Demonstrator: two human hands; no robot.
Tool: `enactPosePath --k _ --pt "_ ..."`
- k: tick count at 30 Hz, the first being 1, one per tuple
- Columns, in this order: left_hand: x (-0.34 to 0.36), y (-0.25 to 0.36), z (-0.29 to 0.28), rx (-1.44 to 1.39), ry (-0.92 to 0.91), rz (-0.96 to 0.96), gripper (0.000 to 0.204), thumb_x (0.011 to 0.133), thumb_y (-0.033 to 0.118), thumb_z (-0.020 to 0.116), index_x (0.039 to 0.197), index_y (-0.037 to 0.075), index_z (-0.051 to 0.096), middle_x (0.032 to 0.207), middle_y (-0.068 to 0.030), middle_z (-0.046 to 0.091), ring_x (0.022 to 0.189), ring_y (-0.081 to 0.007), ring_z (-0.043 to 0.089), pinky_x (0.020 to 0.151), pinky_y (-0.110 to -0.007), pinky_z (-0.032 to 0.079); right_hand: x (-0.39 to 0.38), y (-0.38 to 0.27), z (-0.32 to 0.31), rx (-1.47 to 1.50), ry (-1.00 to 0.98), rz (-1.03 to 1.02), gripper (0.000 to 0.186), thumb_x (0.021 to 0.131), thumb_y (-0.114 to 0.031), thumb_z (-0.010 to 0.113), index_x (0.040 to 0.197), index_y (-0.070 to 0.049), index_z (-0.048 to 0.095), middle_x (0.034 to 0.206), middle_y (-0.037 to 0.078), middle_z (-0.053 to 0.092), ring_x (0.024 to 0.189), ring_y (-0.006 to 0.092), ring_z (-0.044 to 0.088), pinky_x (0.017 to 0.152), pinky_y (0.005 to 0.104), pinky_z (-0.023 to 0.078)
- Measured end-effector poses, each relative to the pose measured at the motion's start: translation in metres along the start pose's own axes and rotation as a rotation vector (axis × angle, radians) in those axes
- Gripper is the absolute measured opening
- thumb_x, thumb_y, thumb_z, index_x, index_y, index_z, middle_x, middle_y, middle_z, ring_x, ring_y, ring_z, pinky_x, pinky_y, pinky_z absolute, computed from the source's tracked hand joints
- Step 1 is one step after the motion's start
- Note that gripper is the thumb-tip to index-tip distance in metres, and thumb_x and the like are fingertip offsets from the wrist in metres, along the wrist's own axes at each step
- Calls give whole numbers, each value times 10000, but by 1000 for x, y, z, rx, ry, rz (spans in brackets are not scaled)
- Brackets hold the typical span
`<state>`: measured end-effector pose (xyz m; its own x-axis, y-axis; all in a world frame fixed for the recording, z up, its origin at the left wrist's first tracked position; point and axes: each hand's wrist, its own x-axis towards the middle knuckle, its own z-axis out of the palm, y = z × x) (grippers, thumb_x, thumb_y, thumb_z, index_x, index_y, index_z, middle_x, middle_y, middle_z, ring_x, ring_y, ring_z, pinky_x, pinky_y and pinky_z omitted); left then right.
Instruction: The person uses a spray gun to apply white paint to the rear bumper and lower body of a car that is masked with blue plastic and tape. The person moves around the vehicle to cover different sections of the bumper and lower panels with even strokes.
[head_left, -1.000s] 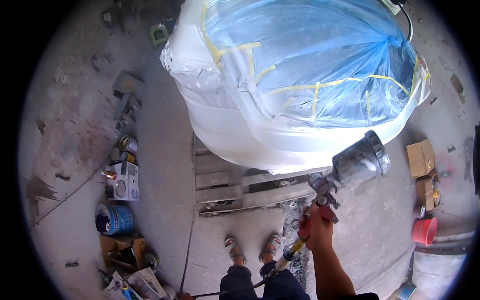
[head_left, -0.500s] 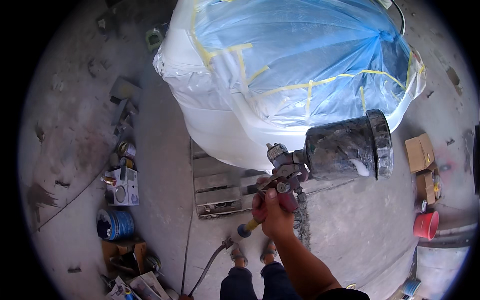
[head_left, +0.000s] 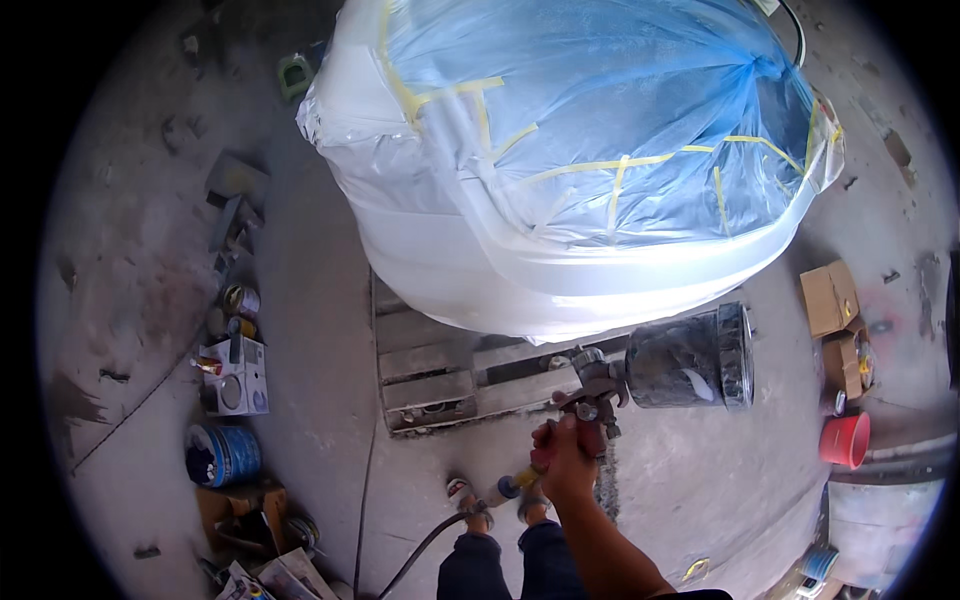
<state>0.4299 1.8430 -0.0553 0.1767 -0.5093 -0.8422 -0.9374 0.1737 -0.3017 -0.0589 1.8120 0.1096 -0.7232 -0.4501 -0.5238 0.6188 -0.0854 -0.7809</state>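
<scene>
My right hand (head_left: 568, 465) is wrapped round the handle of a spray gun (head_left: 590, 408). A large dark paint cup (head_left: 672, 362) juts out to the right from the gun, with a white smear on its side. Below my hand, a yellow-and-blue fitting (head_left: 512, 486) joins the gun to an air hose (head_left: 425, 548). Just beyond the gun is the rounded white end of a vehicle body (head_left: 600, 295). Blue plastic sheeting (head_left: 610, 110) edged with yellow tape covers its upper part. My left hand is out of view.
A slatted panel (head_left: 430, 372) lies on the floor under the body. Along the left stand a white box (head_left: 240, 378), a blue can (head_left: 232, 453) and several other cans and cartons. Cardboard boxes (head_left: 828, 298) and a red bucket (head_left: 846, 440) stand at the right. The hose trails over the floor.
My right hand has drawn the spray gun down, nearer my legs and away from the white body. The hose has shifted with it. The grip stays the same.
</scene>
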Motion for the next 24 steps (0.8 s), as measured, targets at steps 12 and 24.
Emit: enactPosePath --k 12,24 --pt "6 -58 7 131 -36 7 499 805 434 569 1003 -22 622 1005 -241 622 989 -374 595 846 -445 481 13 -27 25 -2 -155 -29 371 894 -390 562 1107 -89 512 737 33 570 604 102 526 500 238 426" --pt "-3 14 -16 198 168 158 484 789 462 594 993 26 637 938 -214 639 940 -373 607 817 -451 494 50 -82 -150 -35 302 -164 329 866 -365 617 882 -44 548 668 42 545 525 136 537 433 256 423"
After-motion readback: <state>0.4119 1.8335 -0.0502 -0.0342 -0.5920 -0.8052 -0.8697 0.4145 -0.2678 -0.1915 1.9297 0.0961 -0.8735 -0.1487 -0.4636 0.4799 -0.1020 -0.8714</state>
